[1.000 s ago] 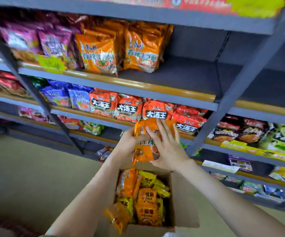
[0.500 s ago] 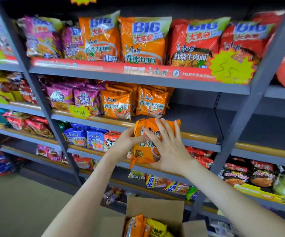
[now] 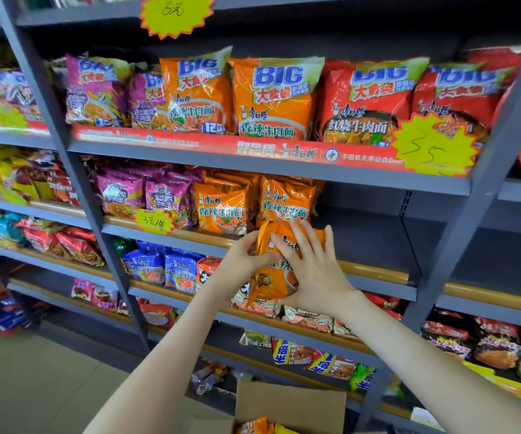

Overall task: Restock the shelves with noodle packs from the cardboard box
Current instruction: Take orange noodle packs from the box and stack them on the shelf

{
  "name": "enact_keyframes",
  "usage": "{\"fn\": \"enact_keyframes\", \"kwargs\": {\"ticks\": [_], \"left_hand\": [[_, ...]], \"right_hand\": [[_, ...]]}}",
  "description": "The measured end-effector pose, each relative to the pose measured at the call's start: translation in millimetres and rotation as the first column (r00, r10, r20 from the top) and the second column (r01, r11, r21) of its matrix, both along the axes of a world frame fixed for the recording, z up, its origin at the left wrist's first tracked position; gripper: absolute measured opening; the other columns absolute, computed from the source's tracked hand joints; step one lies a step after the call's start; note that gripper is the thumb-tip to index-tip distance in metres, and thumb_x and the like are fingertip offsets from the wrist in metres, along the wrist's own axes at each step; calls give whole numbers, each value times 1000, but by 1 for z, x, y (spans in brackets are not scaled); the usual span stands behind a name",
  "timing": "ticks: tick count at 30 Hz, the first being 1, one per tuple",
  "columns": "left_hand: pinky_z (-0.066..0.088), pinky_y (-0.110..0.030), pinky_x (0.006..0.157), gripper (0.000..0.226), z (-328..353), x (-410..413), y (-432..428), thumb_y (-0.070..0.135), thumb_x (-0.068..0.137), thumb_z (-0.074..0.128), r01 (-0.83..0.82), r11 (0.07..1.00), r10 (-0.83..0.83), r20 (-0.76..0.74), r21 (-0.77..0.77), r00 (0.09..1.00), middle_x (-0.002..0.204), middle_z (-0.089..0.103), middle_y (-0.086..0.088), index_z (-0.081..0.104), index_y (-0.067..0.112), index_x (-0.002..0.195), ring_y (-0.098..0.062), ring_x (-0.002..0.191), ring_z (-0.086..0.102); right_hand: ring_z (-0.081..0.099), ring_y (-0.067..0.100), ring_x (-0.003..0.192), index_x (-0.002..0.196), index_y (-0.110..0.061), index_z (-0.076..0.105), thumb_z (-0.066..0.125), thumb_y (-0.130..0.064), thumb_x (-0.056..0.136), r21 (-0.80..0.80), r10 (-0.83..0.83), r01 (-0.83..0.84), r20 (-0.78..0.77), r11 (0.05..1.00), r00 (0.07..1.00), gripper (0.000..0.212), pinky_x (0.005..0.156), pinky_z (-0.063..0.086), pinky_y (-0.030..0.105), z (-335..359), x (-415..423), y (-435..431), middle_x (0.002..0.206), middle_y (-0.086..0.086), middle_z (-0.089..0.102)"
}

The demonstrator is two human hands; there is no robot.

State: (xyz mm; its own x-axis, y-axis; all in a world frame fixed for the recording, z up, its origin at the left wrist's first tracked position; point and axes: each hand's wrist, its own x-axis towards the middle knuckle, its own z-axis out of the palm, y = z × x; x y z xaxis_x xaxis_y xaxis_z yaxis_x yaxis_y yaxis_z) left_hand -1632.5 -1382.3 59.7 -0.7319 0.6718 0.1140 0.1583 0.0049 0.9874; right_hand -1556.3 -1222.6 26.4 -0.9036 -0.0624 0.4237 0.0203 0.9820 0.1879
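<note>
Both hands hold an orange noodle pack [image 3: 273, 274] up in front of the shelves. My left hand [image 3: 246, 258] pinches its upper left edge. My right hand [image 3: 312, 270] lies over its front with fingers spread and the thumb under its lower edge. The pack is just below and right of two matching orange packs [image 3: 253, 208] standing on the second shelf [image 3: 375, 245], whose right half is bare. The cardboard box [image 3: 290, 405] sits at the bottom edge, with orange and yellow packs showing inside.
Grey metal shelving [image 3: 77, 189] fills the view, with uprights at left and right. Big orange and red packs [image 3: 315, 98] line the shelf above; purple, blue and red packs fill other levels. Yellow star price tags hang on the shelf edges. Beige floor lies at lower left.
Both hands have lifted the orange pack out of the box and up to the second shelf's level. The view tilted upward, so the box dropped to the bottom edge.
</note>
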Motion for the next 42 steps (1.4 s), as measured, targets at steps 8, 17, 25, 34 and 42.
{"fn": "enact_keyframes", "kwargs": {"ticks": [8,17,25,34,42], "left_hand": [[24,-18,109,81,-12,-7,13,23,90,64,-273,951,96,-700,-145,708,148,25,15,11,21,152,4,135,20],[12,-49,116,54,-47,-50,30,30,95,31,-570,772,-198,-958,-283,207,152,34,-10,35,10,145,-23,143,23],[-11,-42,115,60,-54,-117,79,43,102,7,-591,654,-322,-881,-472,346,160,4,-5,10,12,153,-19,148,-2],[-3,-42,119,78,-85,-156,106,61,91,-4,-466,671,-282,-780,-577,559,160,-6,-3,1,13,153,-18,147,-7],[-3,-37,118,66,-80,-164,103,15,100,30,-491,710,-229,-824,-506,518,157,-21,-9,-12,14,151,-24,146,-16]], "right_hand": [[17,41,140,149,-28,12,79,-47,55,29,5,-3,-85,1000,996,117,107,14,70,6,-18,10,152,16,19],[29,44,132,148,-24,24,77,-51,61,123,-97,113,-131,986,987,106,104,22,58,18,-77,41,146,21,32],[32,44,134,150,-24,20,83,-54,54,199,-193,195,-32,960,981,119,104,31,58,3,-168,67,149,21,33],[15,37,143,153,-24,9,67,-39,76,215,-131,145,-78,966,988,98,113,8,50,-27,-206,78,158,17,12],[12,32,145,152,-12,13,62,-66,75,203,-210,226,-96,953,973,107,114,2,50,-36,-189,94,156,18,17]]}}
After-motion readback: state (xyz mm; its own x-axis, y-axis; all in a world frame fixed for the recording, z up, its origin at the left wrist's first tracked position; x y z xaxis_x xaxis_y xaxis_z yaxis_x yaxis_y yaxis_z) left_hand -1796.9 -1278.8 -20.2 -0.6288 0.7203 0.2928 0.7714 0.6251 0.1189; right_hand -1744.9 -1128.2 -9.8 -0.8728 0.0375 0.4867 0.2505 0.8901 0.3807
